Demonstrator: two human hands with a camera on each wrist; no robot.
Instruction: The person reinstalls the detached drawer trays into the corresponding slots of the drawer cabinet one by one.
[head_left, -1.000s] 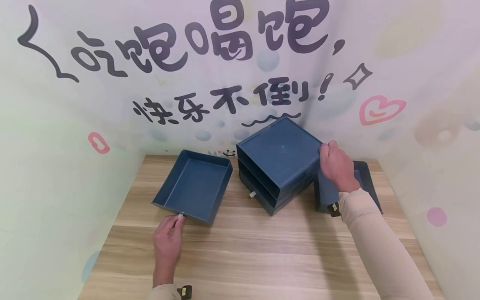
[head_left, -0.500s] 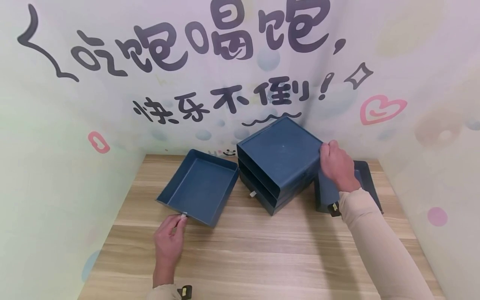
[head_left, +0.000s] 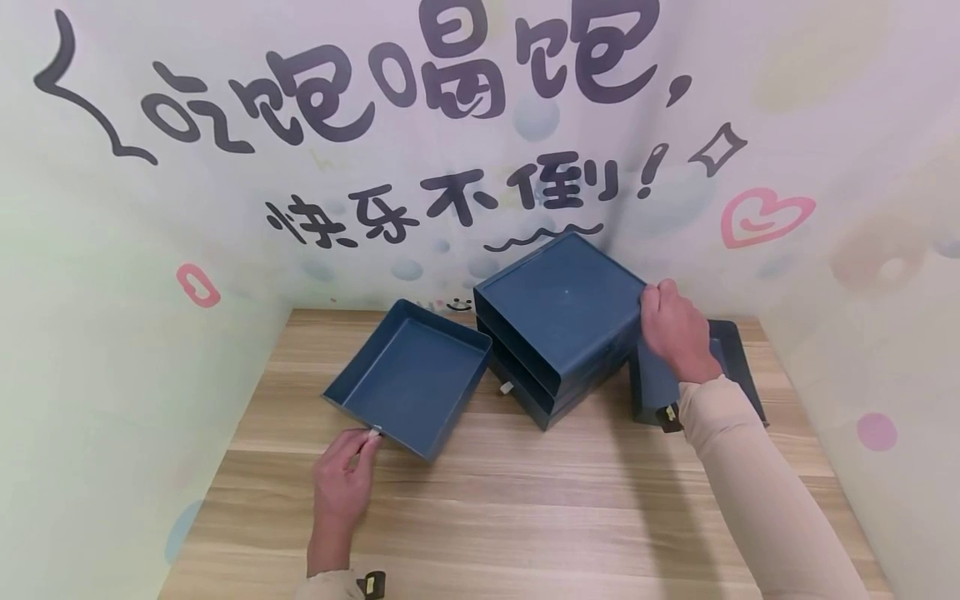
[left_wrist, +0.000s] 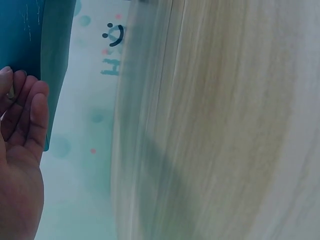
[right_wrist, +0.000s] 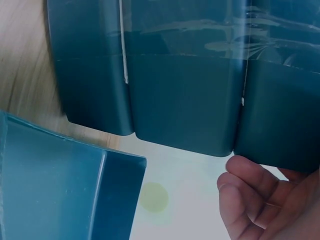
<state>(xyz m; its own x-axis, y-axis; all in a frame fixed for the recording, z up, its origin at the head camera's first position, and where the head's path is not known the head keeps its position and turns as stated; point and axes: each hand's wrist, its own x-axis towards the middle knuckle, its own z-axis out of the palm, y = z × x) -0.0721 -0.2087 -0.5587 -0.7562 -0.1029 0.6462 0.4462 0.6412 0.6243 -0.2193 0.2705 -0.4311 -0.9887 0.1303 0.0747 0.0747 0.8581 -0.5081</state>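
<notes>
A blue plastic drawer point(head_left: 420, 375) hangs at an angle over the left side of the table, hollow side up. My left hand point(head_left: 343, 477) pinches the small pale pull tab point(head_left: 375, 431) on its front; the left wrist view shows thumb and fingers point(left_wrist: 35, 112) at that front panel. Right of it stands a blue stacked drawer cabinet point(head_left: 564, 302), turned cornerwise. Its upper openings gape dark, and another pale tab point(head_left: 506, 387) sticks out low on its front. My right hand point(head_left: 675, 331) grips the cabinet's rear right corner, fingers curled at its edge in the right wrist view.
A second loose blue drawer point(head_left: 731, 358) lies on the wooden table point(head_left: 510, 517) behind the right hand, partly covered by the forearm. A printed wall point(head_left: 405, 192) closes off the back, with pale walls along both sides.
The left hand has shifted slightly right with the drawer, which has swung clockwise so its far right corner overlaps the cabinet's front. The right hand and cabinet stay put.
</notes>
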